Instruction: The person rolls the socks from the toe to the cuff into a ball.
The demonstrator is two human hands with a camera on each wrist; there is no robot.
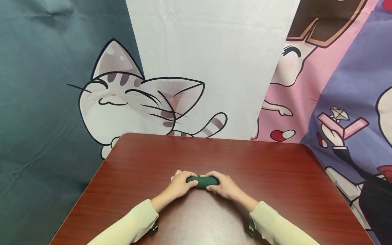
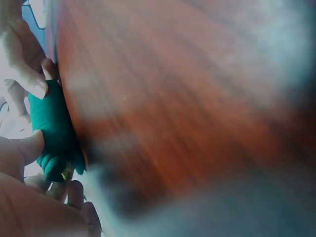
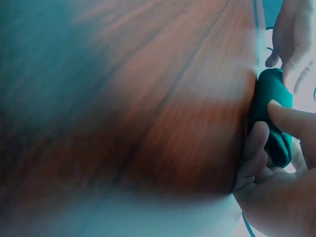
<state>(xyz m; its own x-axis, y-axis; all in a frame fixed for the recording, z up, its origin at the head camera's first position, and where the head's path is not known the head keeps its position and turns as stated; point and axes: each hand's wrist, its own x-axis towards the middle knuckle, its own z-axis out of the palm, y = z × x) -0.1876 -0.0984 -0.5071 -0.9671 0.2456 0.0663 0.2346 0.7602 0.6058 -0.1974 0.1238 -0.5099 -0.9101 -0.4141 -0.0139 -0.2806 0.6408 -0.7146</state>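
A dark green rolled-up cloth (image 1: 202, 182) lies crosswise in the middle of the table, a small yellow patch showing at its far side. My left hand (image 1: 181, 183) grips its left end, thumb on the near side and fingers at the far side. The opposite end is held the same way by my right hand (image 1: 226, 185). In the left wrist view, folded layers show at the end of the green roll (image 2: 53, 131) beside the left hand. From the right wrist, the roll (image 3: 272, 96) is seen between the right thumb and fingers, low against the tabletop.
The reddish-brown wooden table (image 1: 260, 163) has rounded far corners. Behind it hangs a printed backdrop (image 1: 214, 61) with a cartoon cat and figures. Light sleeves (image 1: 130, 221) cover both forearms, with dark wrist devices (image 1: 154, 228) under the cuffs.
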